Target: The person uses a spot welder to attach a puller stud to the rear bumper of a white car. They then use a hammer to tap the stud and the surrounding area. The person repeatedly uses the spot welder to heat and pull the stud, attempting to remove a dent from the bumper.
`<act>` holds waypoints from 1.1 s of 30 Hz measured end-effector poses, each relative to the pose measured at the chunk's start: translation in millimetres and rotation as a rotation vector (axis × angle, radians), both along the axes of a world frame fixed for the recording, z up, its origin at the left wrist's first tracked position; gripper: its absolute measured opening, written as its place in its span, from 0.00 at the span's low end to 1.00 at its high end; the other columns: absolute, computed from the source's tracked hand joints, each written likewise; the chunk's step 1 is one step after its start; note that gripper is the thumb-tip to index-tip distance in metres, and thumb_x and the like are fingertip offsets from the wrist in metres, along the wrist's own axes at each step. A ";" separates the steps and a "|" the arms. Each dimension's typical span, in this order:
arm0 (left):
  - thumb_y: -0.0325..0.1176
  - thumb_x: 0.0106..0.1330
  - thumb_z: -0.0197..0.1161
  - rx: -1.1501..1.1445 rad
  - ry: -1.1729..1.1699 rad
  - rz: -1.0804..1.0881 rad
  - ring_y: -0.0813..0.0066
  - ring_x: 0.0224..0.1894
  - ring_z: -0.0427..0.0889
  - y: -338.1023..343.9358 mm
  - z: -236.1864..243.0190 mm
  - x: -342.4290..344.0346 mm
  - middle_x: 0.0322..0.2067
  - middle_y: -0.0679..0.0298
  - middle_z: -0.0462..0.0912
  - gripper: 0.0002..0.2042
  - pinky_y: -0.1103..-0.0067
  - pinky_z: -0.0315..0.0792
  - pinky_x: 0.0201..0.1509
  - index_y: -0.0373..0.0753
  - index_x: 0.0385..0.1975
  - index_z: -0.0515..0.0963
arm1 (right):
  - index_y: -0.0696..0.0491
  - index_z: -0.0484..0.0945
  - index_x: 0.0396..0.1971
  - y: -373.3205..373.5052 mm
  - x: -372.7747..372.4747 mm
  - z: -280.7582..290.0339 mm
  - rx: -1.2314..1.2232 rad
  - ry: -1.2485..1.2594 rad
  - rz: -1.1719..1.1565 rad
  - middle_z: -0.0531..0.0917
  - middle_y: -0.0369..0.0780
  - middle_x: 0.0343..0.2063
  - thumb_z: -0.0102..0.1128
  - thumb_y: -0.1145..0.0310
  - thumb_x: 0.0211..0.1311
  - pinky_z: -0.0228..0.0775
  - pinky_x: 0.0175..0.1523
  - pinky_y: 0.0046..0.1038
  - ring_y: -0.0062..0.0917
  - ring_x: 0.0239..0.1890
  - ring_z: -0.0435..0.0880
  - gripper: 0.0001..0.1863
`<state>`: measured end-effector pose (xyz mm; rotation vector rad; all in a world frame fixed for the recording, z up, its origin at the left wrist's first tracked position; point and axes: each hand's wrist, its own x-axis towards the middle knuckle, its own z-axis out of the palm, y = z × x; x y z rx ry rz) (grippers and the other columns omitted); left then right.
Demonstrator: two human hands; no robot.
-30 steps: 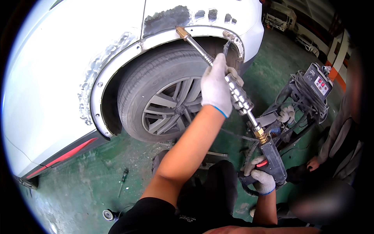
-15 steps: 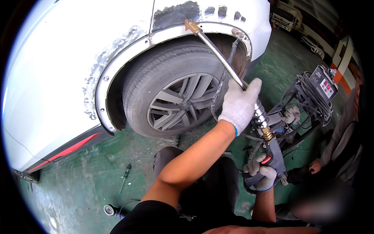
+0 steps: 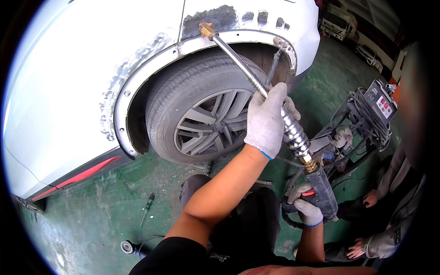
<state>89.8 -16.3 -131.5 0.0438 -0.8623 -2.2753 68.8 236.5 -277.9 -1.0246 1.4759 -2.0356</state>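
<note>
A slide-hammer dent puller (image 3: 297,134) with a shiny ribbed metal body runs diagonally across the view. My left hand (image 3: 266,120), in a white knit glove, is closed around its shaft. At the rear end my right hand (image 3: 306,206), gloved as well, grips the dark pistol handle (image 3: 323,192) near a red trigger. The tool's brass-coloured tip (image 3: 208,31) lies over the dark sanded patch (image 3: 224,17) above the wheel arch; whether it touches the metal I cannot tell. Beneath the shaft is the car's wheel (image 3: 215,123).
A wheeled welder unit (image 3: 381,103) with coiled cables stands on the right. Beside it, a nearby person's hand (image 3: 356,248) shows at lower right. A screwdriver (image 3: 147,208) and a grinder (image 3: 128,247) lie on the green floor (image 3: 87,224) to the left.
The brass tip has shifted left along the sanded patch. My left hand has moved slightly left with the shaft. The nearby person has shifted, and a hand now shows at lower right.
</note>
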 end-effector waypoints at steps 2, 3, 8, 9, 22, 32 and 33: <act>0.38 0.79 0.62 -0.018 0.023 -0.008 0.67 0.24 0.84 -5.9 1.9 0.8 0.25 0.60 0.82 0.11 0.72 0.79 0.30 0.38 0.35 0.77 | 0.55 0.81 0.49 -1.6 -0.2 -1.0 -0.036 0.059 -0.003 0.86 0.44 0.30 0.78 0.68 0.58 0.80 0.54 0.46 0.37 0.38 0.86 0.21; 0.37 0.79 0.62 -0.018 0.048 -0.014 0.66 0.24 0.84 -6.0 2.1 0.8 0.24 0.60 0.82 0.12 0.72 0.80 0.31 0.38 0.33 0.77 | 0.55 0.82 0.47 -0.6 1.3 0.1 -0.038 0.033 -0.006 0.86 0.44 0.31 0.78 0.68 0.57 0.80 0.54 0.45 0.36 0.37 0.86 0.19; 0.42 0.79 0.62 0.001 0.023 -0.035 0.66 0.23 0.83 -4.8 8.2 2.3 0.24 0.60 0.81 0.15 0.72 0.79 0.30 0.40 0.31 0.77 | 0.56 0.84 0.42 2.7 15.5 15.5 -0.007 0.011 -0.016 0.87 0.43 0.32 0.77 0.68 0.57 0.81 0.55 0.44 0.35 0.37 0.86 0.15; 0.43 0.79 0.61 0.005 0.004 -0.047 0.66 0.23 0.83 -6.0 11.3 4.1 0.24 0.61 0.81 0.16 0.72 0.79 0.30 0.41 0.30 0.77 | 0.56 0.85 0.42 6.7 11.3 17.1 0.029 0.076 0.002 0.87 0.43 0.32 0.76 0.70 0.57 0.81 0.55 0.44 0.35 0.37 0.86 0.14; 0.42 0.82 0.48 0.028 0.754 -0.621 0.80 0.18 0.63 -14.1 3.6 1.9 0.19 0.76 0.62 0.19 0.75 0.56 0.24 0.51 0.23 0.59 | 0.54 0.84 0.36 11.6 -6.7 82.3 0.266 1.286 -0.539 0.84 0.45 0.31 0.81 0.66 0.48 0.79 0.42 0.40 0.44 0.35 0.85 0.17; 0.40 0.78 0.63 -0.031 0.006 -0.110 0.67 0.28 0.87 4.8 11.2 1.1 0.27 0.62 0.83 0.12 0.73 0.82 0.33 0.38 0.36 0.76 | 0.58 0.80 0.51 9.3 -11.7 12.6 -0.033 -0.046 0.162 0.86 0.44 0.30 0.77 0.71 0.56 0.79 0.52 0.48 0.38 0.37 0.86 0.23; 0.39 0.78 0.61 -0.033 -0.027 -0.122 0.66 0.27 0.87 0.0 14.2 2.5 0.26 0.62 0.83 0.12 0.72 0.81 0.32 0.38 0.34 0.76 | 0.59 0.81 0.50 7.7 -5.9 14.2 -0.036 -0.052 0.096 0.86 0.44 0.30 0.77 0.70 0.56 0.79 0.53 0.47 0.37 0.37 0.86 0.22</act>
